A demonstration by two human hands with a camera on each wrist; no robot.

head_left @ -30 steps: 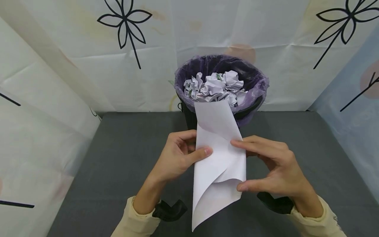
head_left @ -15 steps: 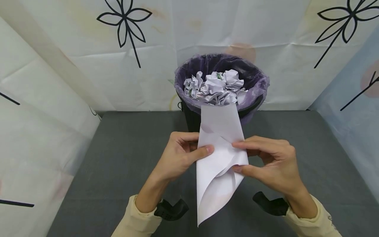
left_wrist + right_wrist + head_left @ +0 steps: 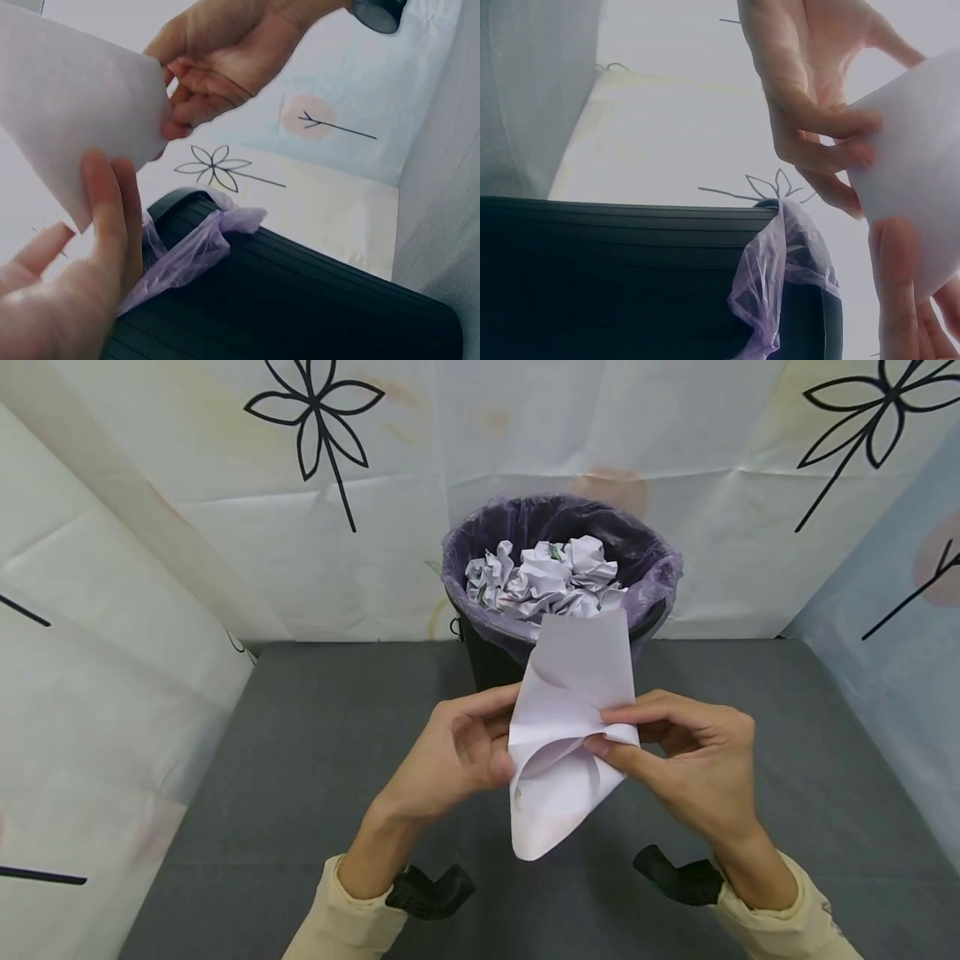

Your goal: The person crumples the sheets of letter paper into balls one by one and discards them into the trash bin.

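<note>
As the paper sheet [image 3: 577, 677] is pinched by the right hand [image 3: 693, 752] in front of the bin [image 3: 300, 300] of crumpled paper [image 3: 543, 577], it is backed by the left hand [image 3: 442, 760], fingers straight; folding is judged partial, the lower end as yet loose.

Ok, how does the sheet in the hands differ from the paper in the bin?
Shape: the held sheet is folded over and curling but mostly smooth; the crumpled paper is a heap of creased wads.
Place: the held sheet is up in the left hand and right hand; the crumpled paper lies in the bin.
Marks: the crumpled paper shows green patches; the held sheet shows none.
Shared: both are white paper.
</note>
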